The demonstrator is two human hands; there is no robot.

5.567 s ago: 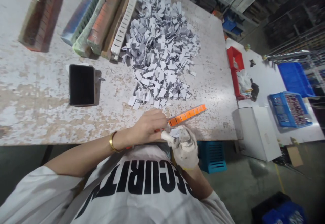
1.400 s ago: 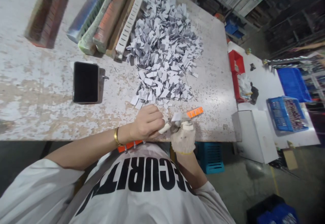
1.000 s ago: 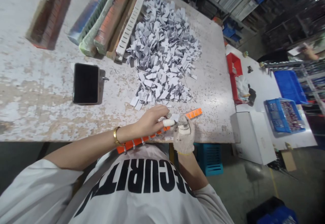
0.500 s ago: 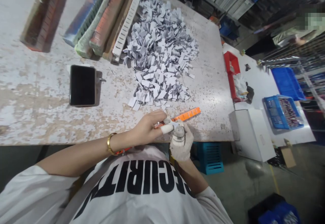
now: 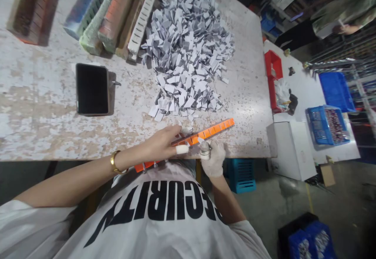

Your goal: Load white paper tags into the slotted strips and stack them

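Observation:
A long orange slotted strip (image 5: pixel 216 129) lies slantwise at the table's front edge, its lower end sticking out past my wrist over the edge. My left hand (image 5: pixel 164 143), bare, with a white wrap on the thumb and a gold bracelet at the wrist, is closed around the strip's middle. Just right of it, my right hand (image 5: pixel 214 158) wears a pale glove with worn grey wraps on the fingers. Its curled fingertips pinch a small white piece (image 5: pixel 200 140) against or close above the strip; contact is unclear. Beyond the hands spreads a heap of small white pieces (image 5: pixel 188 55).
A black tablet-like device (image 5: pixel 92 89) lies at left. Several long slotted bars (image 5: pixel 141 24) stand behind it. Right of the table are red bins (image 5: pixel 273 80), a white box (image 5: pixel 290 149) and a blue basket (image 5: pixel 327 125). Another person (image 5: pixel 343 16) stands at upper right.
My hands have drawn apart; my left hand has shifted slightly left and my right slightly right. More of the orange strip shows between them. The view has also shifted a little.

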